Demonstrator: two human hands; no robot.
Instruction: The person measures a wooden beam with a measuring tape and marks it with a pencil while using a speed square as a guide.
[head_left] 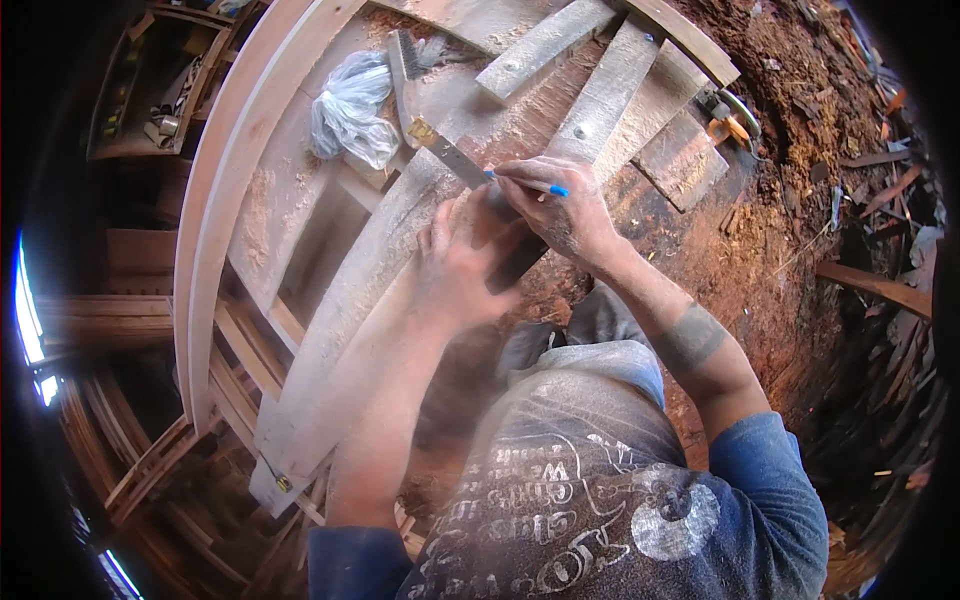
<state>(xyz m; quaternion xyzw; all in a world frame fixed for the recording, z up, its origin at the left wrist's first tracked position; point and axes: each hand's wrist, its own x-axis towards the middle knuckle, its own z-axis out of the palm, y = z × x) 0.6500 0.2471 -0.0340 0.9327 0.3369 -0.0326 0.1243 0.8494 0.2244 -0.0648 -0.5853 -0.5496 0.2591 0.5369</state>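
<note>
My right hand pinches a slim pen with a blue end, its tip over a metal straightedge. My left hand grips the darker lower stretch of the straightedge, fingers bent and thumb to the right. The straightedge runs diagonally across a long, sawdust-coated pale board that reaches toward the lower left, and its upper end has a yellowish tip. Just up and left of that tip lie a crumpled clear plastic bag and a narrow pale strip.
Dusty boards lie on the work surface, framed at left by a curved wooden rim. A tool with orange handles sits at upper right, beside debris-covered ground. Stacked timber and a wooden shelf box are at left.
</note>
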